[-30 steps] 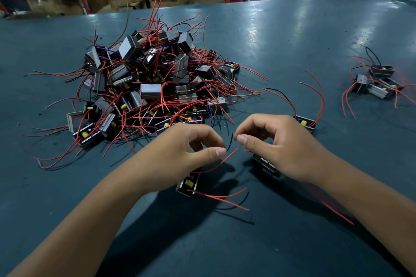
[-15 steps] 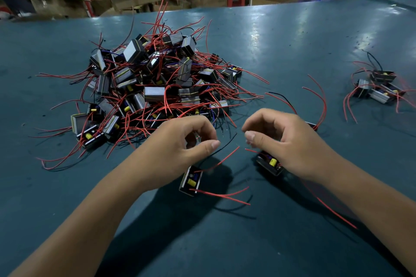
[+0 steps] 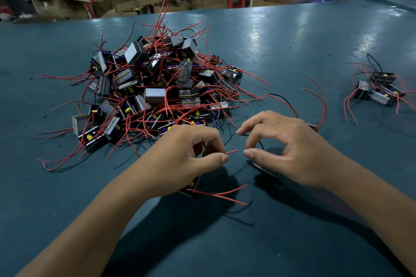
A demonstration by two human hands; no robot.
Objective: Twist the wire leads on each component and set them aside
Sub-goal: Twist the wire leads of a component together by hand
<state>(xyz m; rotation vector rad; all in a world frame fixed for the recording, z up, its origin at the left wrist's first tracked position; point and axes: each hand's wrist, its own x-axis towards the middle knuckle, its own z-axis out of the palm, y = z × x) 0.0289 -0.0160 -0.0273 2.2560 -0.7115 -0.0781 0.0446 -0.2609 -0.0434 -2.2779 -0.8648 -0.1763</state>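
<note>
Since a second ago the hands are sitting a bit further apart, and the black lead is now over by the right hand (image 3: 290, 148), curving between its curled index and thumb; can't tell if it's actually pinching it. The left hand (image 3: 180, 159) is pinching a red lead (image 3: 231, 152), its component (image 3: 191, 188) peeking out under the palm. The pile (image 3: 157, 87) is sitting just beyond both hands, the done ones (image 3: 378, 90) well off to the right, with bare table (image 3: 270, 243) stretching toward the near edge.
</note>
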